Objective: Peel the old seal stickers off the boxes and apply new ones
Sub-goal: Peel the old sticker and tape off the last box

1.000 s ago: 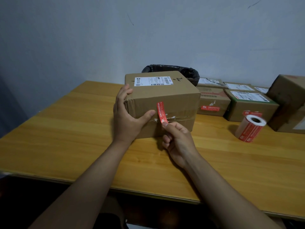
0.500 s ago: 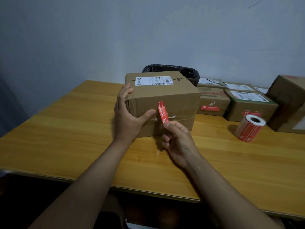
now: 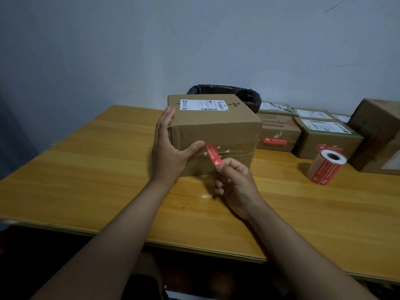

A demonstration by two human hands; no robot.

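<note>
Here, the right hand is pinching the lower end of a red seal sticker between the thumb and the forefinger, and the other fingers are curling under the palm. From the pinch, the sticker is rising up and to the left, and its upper end is still lying against the front face of the cardboard box, on the taped seam where small white scraps are showing. Just left of the pinch, the left hand is holding the box at its left front corner: the thumb is pressing on the front face, almost touching the upper end of the sticker, and the straight fingers are lying flat along the left side. The box is standing on the wooden table, and a white shipping label is lying on its top.

To the right of the pinch, well apart, a roll of red stickers is lying on the table. Beyond it, more boxes are standing in a row along the wall, two of them with red stickers on the front. Behind the held box, a black bag is showing.
</note>
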